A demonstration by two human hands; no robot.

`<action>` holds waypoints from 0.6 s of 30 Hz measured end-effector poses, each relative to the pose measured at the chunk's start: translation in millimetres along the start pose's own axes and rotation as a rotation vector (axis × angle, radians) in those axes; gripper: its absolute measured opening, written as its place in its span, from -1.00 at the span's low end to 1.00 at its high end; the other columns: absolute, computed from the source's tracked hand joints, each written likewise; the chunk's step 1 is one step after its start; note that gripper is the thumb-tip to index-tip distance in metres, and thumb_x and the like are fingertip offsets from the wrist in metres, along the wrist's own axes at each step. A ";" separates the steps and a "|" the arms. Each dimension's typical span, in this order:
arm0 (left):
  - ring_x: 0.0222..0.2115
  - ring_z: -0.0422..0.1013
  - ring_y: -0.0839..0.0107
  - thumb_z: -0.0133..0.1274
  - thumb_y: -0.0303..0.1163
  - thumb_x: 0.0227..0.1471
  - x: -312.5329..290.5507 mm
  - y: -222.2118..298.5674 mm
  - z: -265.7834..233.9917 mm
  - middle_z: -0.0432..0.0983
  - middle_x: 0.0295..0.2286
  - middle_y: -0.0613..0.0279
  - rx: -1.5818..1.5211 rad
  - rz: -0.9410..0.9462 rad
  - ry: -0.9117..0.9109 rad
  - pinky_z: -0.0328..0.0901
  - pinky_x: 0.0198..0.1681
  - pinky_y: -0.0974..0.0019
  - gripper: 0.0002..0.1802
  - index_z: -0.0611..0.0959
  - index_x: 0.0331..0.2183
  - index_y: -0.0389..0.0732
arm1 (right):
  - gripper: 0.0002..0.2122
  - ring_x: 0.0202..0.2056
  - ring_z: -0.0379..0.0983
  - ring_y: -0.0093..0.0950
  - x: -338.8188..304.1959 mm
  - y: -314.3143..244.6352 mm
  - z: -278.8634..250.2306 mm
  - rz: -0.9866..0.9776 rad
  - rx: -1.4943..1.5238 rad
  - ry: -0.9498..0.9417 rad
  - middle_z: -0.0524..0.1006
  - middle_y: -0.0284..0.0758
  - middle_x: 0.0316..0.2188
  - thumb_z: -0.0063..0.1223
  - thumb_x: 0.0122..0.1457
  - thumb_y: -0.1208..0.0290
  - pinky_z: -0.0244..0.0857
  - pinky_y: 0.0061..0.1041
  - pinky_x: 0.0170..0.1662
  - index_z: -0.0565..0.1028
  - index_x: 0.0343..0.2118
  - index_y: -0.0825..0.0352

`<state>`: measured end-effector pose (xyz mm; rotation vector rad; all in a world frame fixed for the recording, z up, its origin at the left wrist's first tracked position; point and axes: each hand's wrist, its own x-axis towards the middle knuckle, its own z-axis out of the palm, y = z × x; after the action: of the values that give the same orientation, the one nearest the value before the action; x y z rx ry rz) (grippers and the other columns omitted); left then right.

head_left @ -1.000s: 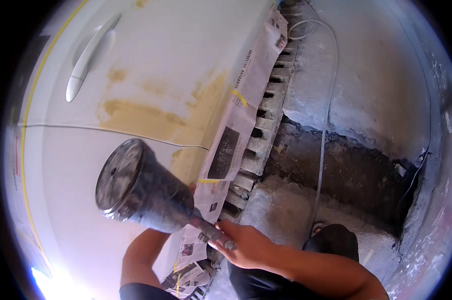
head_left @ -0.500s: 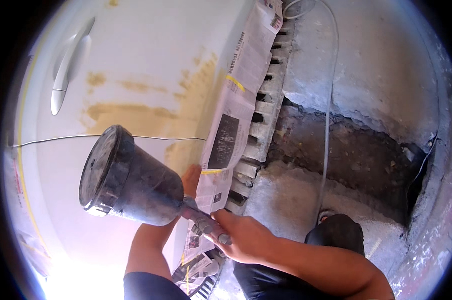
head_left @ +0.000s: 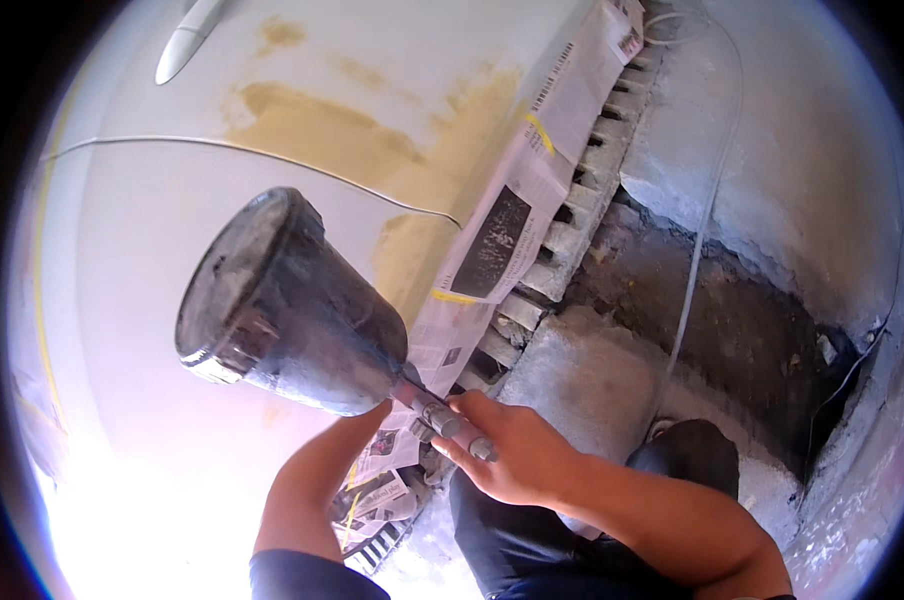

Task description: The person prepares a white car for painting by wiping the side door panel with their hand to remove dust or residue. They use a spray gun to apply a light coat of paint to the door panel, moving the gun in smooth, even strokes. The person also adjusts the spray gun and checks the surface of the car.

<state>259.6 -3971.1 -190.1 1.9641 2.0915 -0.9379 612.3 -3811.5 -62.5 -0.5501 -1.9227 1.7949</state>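
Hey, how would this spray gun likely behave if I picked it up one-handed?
The spray gun would probably feel front-heavy: its bulky cup sticks out well beyond the right hand. Laid down, it might roll or tip, since the cup is round and tapered. The cup also seems stiff, keeping a firm round rim.

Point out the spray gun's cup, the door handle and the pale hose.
Spray gun's cup (head_left: 317,315): head view, on its dark side wall.
Door handle (head_left: 185,45): head view, middle of its visible part.
Pale hose (head_left: 695,265): head view, along its long stretch.
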 end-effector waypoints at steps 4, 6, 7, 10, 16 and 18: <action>0.23 0.05 0.28 -0.11 -0.31 0.02 -82.8 -1.6 38.6 0.22 0.17 0.13 -0.034 -0.002 0.027 -0.18 0.32 0.22 -0.38 0.35 0.15 -0.23 | -0.70 -0.50 0.50 -0.04 3.7 12.0 14.0 -0.037 -0.043 0.029 0.53 -0.10 -0.56 0.10 0.16 0.24 0.38 -0.22 -0.45 0.39 -0.17 0.33; 0.22 0.06 0.28 -0.12 -0.35 0.02 -86.8 -1.3 30.7 0.21 0.17 0.14 0.262 0.123 0.042 -0.13 0.30 0.19 -0.39 0.35 0.16 -0.18 | -0.72 -0.51 0.49 -0.02 10.0 16.2 14.6 0.015 -0.085 0.026 0.51 -0.08 -0.57 0.09 0.17 0.22 0.36 -0.19 -0.46 0.39 -0.21 0.32; 0.22 0.06 0.28 -0.12 -0.40 0.02 -54.8 4.3 -1.6 0.18 0.18 0.13 0.294 0.169 0.045 -0.10 0.29 0.15 -0.39 0.33 0.16 -0.17 | -0.72 -0.52 0.49 -0.01 16.2 23.7 11.0 0.055 -0.112 0.038 0.51 -0.07 -0.58 0.08 0.17 0.21 0.35 -0.17 -0.47 0.39 -0.23 0.32; 0.23 0.05 0.28 -0.16 -0.35 0.06 26.5 12.1 -67.0 0.17 0.18 0.15 0.139 0.064 0.068 -0.11 0.30 0.11 -0.41 0.32 0.16 -0.18 | -0.74 -0.53 0.48 -0.01 23.1 33.9 11.8 0.177 -0.193 0.124 0.50 -0.06 -0.60 0.05 0.19 0.19 0.32 -0.14 -0.47 0.38 -0.27 0.30; 0.30 -0.16 0.09 -0.22 -0.02 0.08 124.6 -13.2 -158.2 0.00 0.25 0.05 0.217 0.458 0.362 -0.30 0.30 -0.15 -0.26 0.23 0.20 -0.27 | -0.80 -0.43 0.50 -0.05 13.7 4.9 2.3 0.368 -0.153 0.092 0.52 -0.09 -0.42 0.02 0.11 0.35 0.36 -0.07 -0.37 0.34 -0.26 0.31; 0.31 -0.19 0.10 -0.13 0.00 0.03 120.7 1.5 -197.3 -0.02 0.27 0.08 0.648 0.519 0.186 -0.33 0.31 -0.12 -0.20 0.23 0.21 -0.27 | -0.74 -0.43 0.51 -0.09 6.8 5.1 4.9 0.301 -0.123 0.088 0.50 -0.13 -0.29 0.00 0.09 0.39 0.38 -0.10 -0.36 0.30 -0.17 0.28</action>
<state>305.7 -3767.0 -91.7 2.7940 1.2878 -1.4646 603.9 -3811.3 -67.5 -0.9907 -1.9831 1.7995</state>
